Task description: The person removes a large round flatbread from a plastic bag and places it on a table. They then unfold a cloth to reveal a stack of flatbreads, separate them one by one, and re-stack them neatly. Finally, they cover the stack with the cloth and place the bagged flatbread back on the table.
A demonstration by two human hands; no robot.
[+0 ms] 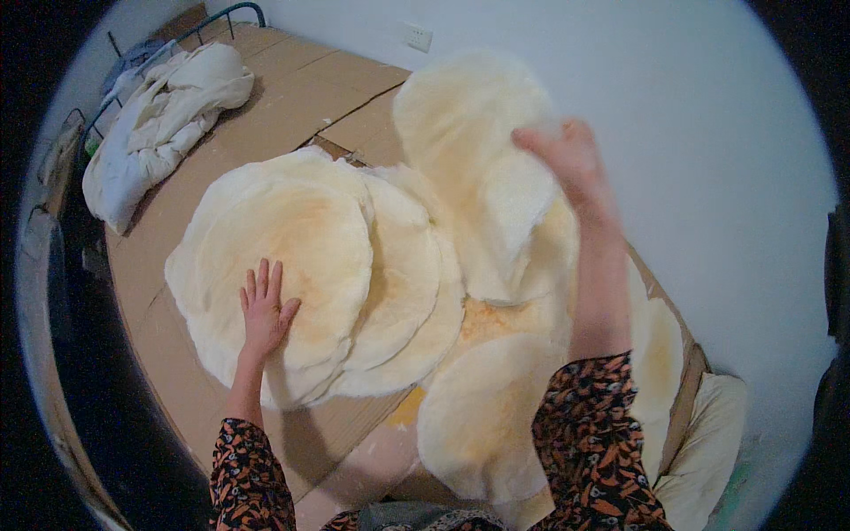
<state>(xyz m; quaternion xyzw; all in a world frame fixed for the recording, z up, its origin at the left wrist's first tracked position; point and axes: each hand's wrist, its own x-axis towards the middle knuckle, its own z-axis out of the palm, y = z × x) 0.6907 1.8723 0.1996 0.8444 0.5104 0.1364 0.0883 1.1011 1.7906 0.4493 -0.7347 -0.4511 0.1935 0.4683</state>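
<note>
Large round cream flatbreads lie in an overlapping pile on cardboard. My left hand rests flat on the top one, palm down, fingers spread. My right hand, blurred, is raised at the upper right with its fingers curled on the edge of another large round sheet, which is lifted and partly folded over. One more round sheet lies nearest my body, beside my right sleeve. Browned patches show on several of them. The right fingertips are partly hidden by blur.
Cardboard covers the bed-like surface. A crumpled cream cloth lies by the metal rail at the upper left. A white wall with a socket plate borders the right and far sides. A pale cushion or cloth lies at the lower right.
</note>
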